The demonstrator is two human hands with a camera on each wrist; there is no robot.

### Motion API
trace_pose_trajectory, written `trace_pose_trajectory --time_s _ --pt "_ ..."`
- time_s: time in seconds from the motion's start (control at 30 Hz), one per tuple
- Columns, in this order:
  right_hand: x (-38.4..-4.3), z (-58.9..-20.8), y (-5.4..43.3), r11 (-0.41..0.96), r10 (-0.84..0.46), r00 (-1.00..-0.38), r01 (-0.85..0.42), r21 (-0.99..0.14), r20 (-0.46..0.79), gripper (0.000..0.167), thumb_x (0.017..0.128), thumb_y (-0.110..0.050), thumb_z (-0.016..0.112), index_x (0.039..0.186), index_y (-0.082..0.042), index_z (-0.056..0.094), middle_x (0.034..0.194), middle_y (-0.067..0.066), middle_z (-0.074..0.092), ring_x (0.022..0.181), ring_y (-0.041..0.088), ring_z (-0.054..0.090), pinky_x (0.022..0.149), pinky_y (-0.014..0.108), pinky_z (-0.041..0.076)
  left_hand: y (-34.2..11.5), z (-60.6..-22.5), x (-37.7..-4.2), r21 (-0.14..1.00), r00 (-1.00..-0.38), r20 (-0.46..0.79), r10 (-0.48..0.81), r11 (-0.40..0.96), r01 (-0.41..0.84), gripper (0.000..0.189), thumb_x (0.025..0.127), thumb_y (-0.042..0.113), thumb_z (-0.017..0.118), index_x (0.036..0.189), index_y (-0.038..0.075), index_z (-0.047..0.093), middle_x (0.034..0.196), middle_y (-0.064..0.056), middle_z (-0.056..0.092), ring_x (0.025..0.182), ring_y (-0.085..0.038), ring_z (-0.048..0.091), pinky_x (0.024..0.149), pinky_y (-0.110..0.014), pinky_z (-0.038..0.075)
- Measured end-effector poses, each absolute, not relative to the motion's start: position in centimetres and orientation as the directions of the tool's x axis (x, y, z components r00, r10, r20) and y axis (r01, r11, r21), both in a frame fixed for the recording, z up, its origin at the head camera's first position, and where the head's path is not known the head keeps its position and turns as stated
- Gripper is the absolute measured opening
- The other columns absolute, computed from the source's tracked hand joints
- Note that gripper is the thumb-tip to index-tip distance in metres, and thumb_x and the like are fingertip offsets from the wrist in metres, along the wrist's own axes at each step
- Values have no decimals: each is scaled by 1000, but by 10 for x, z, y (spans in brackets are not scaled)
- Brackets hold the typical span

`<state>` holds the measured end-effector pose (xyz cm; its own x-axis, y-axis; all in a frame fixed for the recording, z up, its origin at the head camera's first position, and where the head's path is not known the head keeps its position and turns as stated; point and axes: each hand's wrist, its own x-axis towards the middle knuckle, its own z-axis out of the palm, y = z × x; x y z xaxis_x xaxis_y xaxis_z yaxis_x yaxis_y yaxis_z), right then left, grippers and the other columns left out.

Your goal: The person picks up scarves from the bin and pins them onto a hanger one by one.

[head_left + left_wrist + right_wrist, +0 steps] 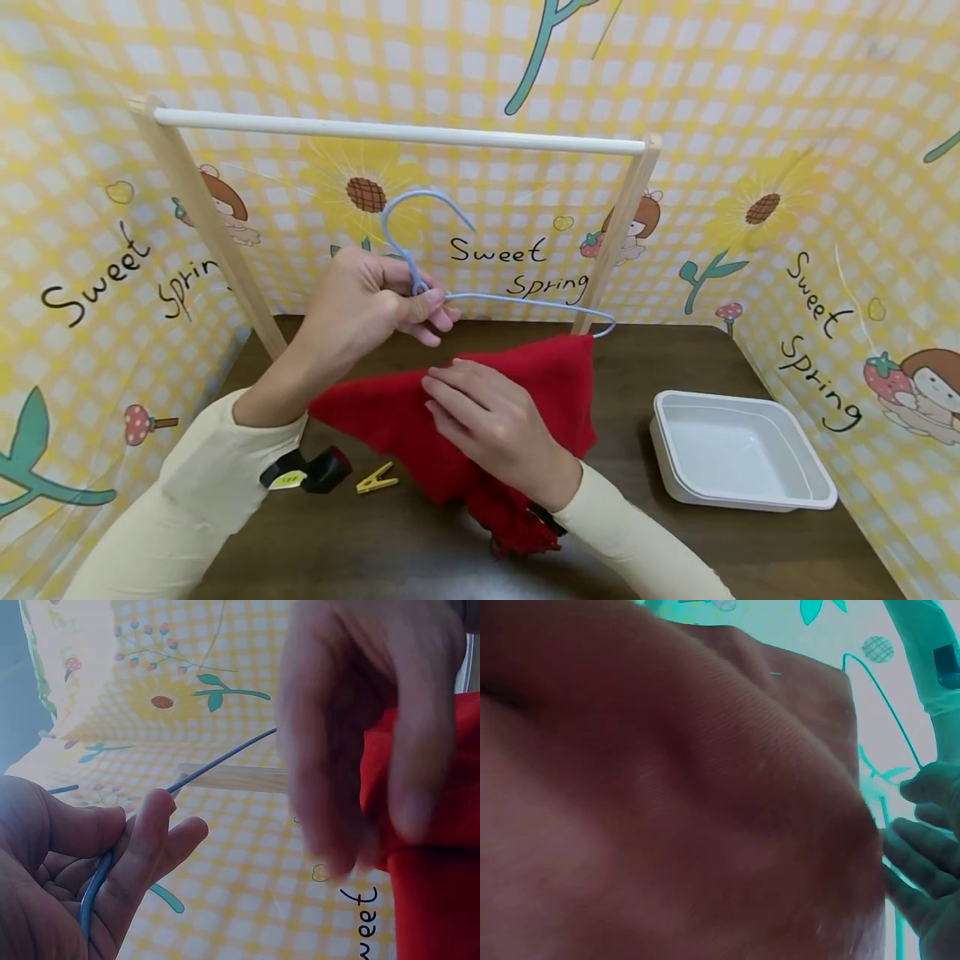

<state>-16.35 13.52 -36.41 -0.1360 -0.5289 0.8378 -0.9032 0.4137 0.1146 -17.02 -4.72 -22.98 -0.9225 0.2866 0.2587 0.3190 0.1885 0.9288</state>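
My left hand (375, 304) pinches a blue wire hanger (429, 193) at its neck between thumb and fingers, with the hook pointing up. A red scarf (547, 375), its lower end bunched and fringed, hangs from the hanger, hiding much of the frame; the hanger's right shoulder shows past its corner. My right hand (502, 417) lies in front of the scarf with loosely extended fingers. Blurred in the left wrist view, that right hand (352, 727) has its thumb apart from the fingers, beside the scarf (435, 900). The left hand (930, 847) appears at the right wrist view's edge.
A wooden rack with a white crossbar (397, 129) stands behind the hands. On the brown table (330, 558) lie a yellow clothespin (377, 479), left of the scarf, and a white plastic tub (738, 450) on the right. Patterned checked sheeting surrounds the table.
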Motion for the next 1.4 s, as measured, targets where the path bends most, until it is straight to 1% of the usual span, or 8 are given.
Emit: trace_pose_trajectory --time_s 0.37,0.57,0.7,0.87,0.97,1.13,1.23,1.4 --pt "-172 -361 102 511 -706 -263 -832 216 658 35 92 -18 75 125 -10 71 109 -2 76 98 13 70 94 24 57 -43 -237 -170 929 -924 259 282 190 319 15 93 0 71 88 -14 74 77 -13 75 67 -18 76 65 -36 64" --pt "-175 -363 100 516 -709 -283 -832 202 645 22 92 -14 74 114 -10 76 102 -2 78 89 11 72 85 23 58 -41 -241 -173 930 -919 264 293 176 323 14 92 -2 70 86 -15 72 78 -14 75 68 -19 76 64 -37 64" --pt "-173 -362 102 521 -616 -315 -851 73 722 19 88 -16 79 106 -12 79 96 -4 79 82 7 73 71 16 57 -37 -246 -175 938 -920 254 299 157 310 15 92 -3 70 85 -15 72 78 -15 75 69 -19 77 64 -38 64" --pt "-172 -355 102 514 -420 -443 -836 -195 792 22 82 -15 85 103 -10 82 83 1 79 59 10 66 53 13 48 -31 -250 -176 939 -920 229 317 177 294 15 93 0 70 86 -13 74 78 -14 76 67 -18 76 63 -36 64" --pt "-172 -352 100 512 -332 -498 -808 -291 801 24 81 -14 85 104 -7 82 84 4 79 61 13 68 57 17 54 -29 -251 -177 947 -922 209 326 167 274 15 93 1 70 87 -13 74 79 -12 76 69 -18 77 65 -35 64" --pt "-169 -352 92 438 -241 -572 -785 -438 784 22 83 -12 84 103 -3 81 90 9 79 84 19 77 80 23 61 -26 -254 -177 958 -930 181 321 156 240 15 94 2 70 91 -11 76 82 -12 76 71 -19 77 69 -35 65" --pt "-168 -353 86 419 -209 -556 -794 -440 805 15 85 -8 81 99 -2 81 84 9 78 81 19 76 81 23 62 -24 -255 -176 962 -929 161 334 156 223 15 94 3 70 92 -10 76 82 -12 77 68 -20 77 68 -35 65" --pt "-172 -354 79 490 -208 -447 -817 -303 870 4 88 -1 76 87 -3 80 65 6 69 64 17 65 64 20 59 -20 -253 -174 969 -923 138 360 143 201 15 94 4 70 90 -10 76 78 -13 77 64 -21 76 65 -34 65"
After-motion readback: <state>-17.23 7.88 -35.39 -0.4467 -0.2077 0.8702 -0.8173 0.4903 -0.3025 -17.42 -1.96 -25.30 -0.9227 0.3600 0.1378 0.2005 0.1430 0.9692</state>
